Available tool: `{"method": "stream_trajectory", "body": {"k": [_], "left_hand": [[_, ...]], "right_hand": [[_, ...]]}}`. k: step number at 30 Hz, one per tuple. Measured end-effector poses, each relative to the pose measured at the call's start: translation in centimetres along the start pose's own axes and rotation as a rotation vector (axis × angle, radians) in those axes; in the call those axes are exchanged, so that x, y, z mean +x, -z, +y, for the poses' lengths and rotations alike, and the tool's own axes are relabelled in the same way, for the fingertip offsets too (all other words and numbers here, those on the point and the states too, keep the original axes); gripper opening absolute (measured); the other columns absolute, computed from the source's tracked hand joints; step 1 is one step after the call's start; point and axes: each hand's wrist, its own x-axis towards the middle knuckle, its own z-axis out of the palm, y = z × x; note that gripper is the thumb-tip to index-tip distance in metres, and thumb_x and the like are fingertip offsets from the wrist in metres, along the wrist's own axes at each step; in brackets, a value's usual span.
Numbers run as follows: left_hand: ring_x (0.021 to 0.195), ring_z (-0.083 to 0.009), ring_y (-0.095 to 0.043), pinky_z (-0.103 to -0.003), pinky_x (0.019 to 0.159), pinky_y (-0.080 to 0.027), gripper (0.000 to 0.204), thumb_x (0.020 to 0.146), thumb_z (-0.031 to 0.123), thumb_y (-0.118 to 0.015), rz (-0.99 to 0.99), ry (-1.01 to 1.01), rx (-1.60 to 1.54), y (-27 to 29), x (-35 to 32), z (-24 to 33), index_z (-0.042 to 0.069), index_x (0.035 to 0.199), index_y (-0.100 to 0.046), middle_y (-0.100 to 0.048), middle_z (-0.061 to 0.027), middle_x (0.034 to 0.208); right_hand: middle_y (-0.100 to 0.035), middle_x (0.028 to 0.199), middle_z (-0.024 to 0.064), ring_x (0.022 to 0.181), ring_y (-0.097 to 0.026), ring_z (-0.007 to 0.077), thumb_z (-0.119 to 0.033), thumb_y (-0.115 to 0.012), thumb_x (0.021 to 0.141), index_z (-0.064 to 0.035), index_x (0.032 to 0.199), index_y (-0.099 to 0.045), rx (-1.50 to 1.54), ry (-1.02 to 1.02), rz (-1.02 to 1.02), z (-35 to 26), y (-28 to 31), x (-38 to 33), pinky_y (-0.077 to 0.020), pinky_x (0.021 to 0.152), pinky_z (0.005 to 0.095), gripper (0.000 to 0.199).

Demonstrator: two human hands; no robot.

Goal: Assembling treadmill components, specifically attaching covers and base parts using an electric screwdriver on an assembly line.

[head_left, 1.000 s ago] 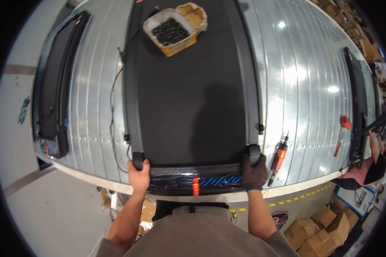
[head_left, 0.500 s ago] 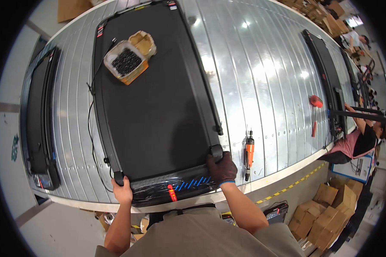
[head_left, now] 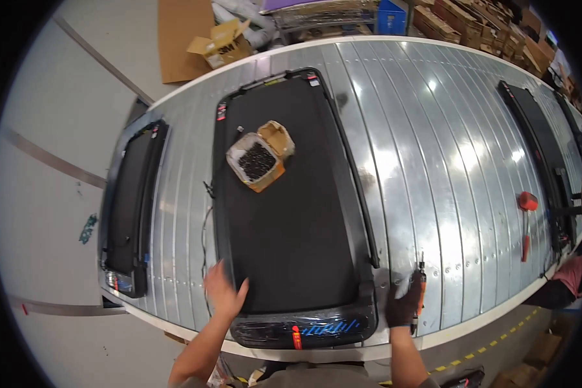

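Observation:
A treadmill base [head_left: 291,239] with a black belt lies lengthwise in front of me; clear film wraps its near end, which bears blue stripes and a red tag [head_left: 296,337]. Over its near left edge is my bare left hand [head_left: 225,292], open, thumb and fingers apart. My right hand [head_left: 404,302], in a dark glove, is at the left side of an orange electric screwdriver [head_left: 423,290] and partly covers it. Its fingers look stretched out, not wrapped round the tool. On the belt stands an opened box of small black screws [head_left: 255,161].
Another treadmill base [head_left: 132,207] lies at the left, and a further one [head_left: 536,149] at the right. A red mallet [head_left: 528,202] rests on the ribbed metal table [head_left: 446,181]. Cartons [head_left: 223,45] stand beyond the far edge. Part of a co-worker [head_left: 565,275] shows at the right.
Both hands have left the base's near corners. My left hand has lifted and opened; my right has moved right to the screwdriver. The whole view has shifted, showing more beyond the table.

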Motion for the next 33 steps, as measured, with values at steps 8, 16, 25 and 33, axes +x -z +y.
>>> {"method": "stream_trajectory", "body": {"k": [8, 16, 25, 33], "left_hand": [[0.141, -0.0334, -0.044, -0.053, 0.125, -0.017, 0.061, 0.082, 0.014, -0.057, -0.112, 0.07, 0.02, -8.1, 25.0, 6.5, 0.001, 0.142, -0.053, -0.054, -0.0189, 0.145], [0.085, -0.0247, -0.072, -0.036, 0.08, -0.057, 0.034, 0.083, 0.006, -0.058, -0.736, -0.054, -0.814, -4.5, 13.8, 9.0, 0.006, 0.114, -0.072, -0.074, -0.012, 0.091], [0.101, -0.0308, -0.066, -0.043, 0.088, -0.054, 0.021, 0.085, 0.018, -0.07, -0.726, -0.499, -0.337, -4.7, 13.0, 10.3, 0.012, 0.105, -0.069, -0.064, -0.0084, 0.107], [0.096, -0.0324, -0.066, -0.044, 0.083, -0.056, 0.015, 0.087, 0.02, -0.067, -0.588, -0.859, -0.176, -7.9, 15.3, 13.0, 0.007, 0.095, -0.066, -0.062, -0.0106, 0.099]], "right_hand": [[-0.06, 0.11, 0.0193, 0.106, -0.06, 0.0396, -0.018, -0.077, 0.071, -0.0067, 0.132, -0.054, -0.208, -0.089, -0.291, 5.9, 0.2, 3.3, -0.0513, 0.091, 0.0481, 0.066], [-0.066, 0.08, 0.011, 0.07, -0.067, 0.03, -0.019, -0.072, 0.074, -0.004, 0.117, -0.064, 0.256, -0.33, -0.409, 8.9, 1.1, 0.9, -0.0549, 0.062, 0.0423, 0.047], [-0.055, 0.075, 0.0063, 0.059, -0.052, 0.022, -0.021, -0.068, 0.072, -0.0047, 0.113, -0.062, 1.983, -0.971, -0.589, 7.3, 5.0, -4.2, -0.0439, 0.053, 0.0371, 0.045], [-0.056, 0.076, 0.0067, 0.056, -0.052, 0.0216, -0.02, -0.07, 0.071, -0.0054, 0.113, -0.06, 1.822, -0.977, -0.543, 5.5, 6.7, -7.1, -0.0462, 0.052, 0.037, 0.046]]}}
